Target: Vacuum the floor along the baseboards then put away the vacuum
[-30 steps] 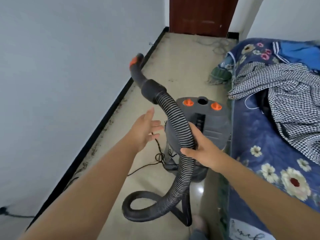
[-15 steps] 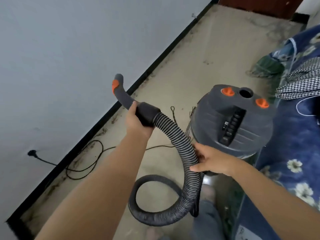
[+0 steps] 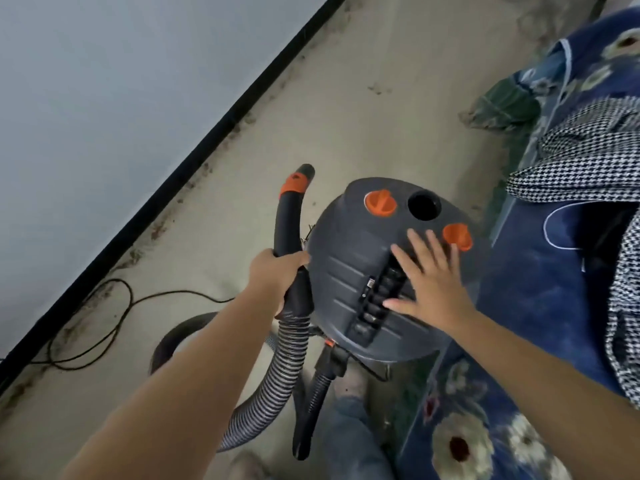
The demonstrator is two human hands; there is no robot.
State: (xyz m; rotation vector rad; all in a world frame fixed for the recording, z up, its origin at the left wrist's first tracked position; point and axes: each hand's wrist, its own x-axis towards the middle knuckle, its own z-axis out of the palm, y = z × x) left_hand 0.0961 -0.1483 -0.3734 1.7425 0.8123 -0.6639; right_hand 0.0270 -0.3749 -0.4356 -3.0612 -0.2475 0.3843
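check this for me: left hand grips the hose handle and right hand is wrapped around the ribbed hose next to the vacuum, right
Only partly. The left hand does grip the hose handle, but the right hand is not on the ribbed hose. The head view shows it with fingers spread flat over the top of the vacuum, by the carry handle.

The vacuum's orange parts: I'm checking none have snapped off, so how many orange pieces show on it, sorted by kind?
Round orange knobs on the dark grey dome-shaped vacuum lid: 2, one beside the round black port, one by the right hand
Orange collar on the black curved hose handle that the left hand grips: 1
Small orange clip at the hose joint: 1
Total: 4
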